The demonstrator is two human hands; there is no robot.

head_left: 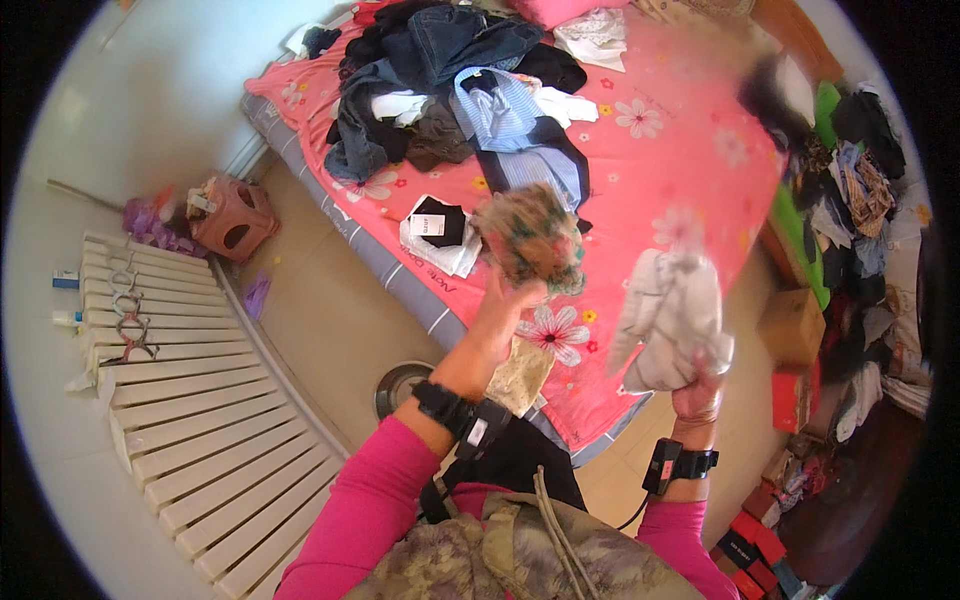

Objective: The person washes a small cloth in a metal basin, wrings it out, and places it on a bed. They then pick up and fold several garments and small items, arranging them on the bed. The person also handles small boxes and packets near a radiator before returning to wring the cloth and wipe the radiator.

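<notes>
My left hand (pixel 512 300) is closed round the lower end of a crumpled cloth (pixel 530 238) patterned in green, brown and orange. To its right, my right hand (pixel 698 390) grips a whitish-grey cloth (pixel 668 315) that stands up in loose folds and is slightly blurred. Both cloths are above the pink flowered bed sheet (pixel 630 190); the exact kind of each cannot be made out. Beside my left hand lies a white folded cloth (pixel 462 262) with a small black piece and a white label on top. Below it, a beige cloth (pixel 522 376) lies at the bed's near edge.
A heap of dark jeans (pixel 440 45) and a blue striped shirt (pixel 500 110) covers the far left of the bed. A white radiator (pixel 200 410) stands at left, with a pink stool (pixel 235 220) beyond. Clothes, a cardboard box (pixel 792 325) and red boxes (pixel 790 400) line the right.
</notes>
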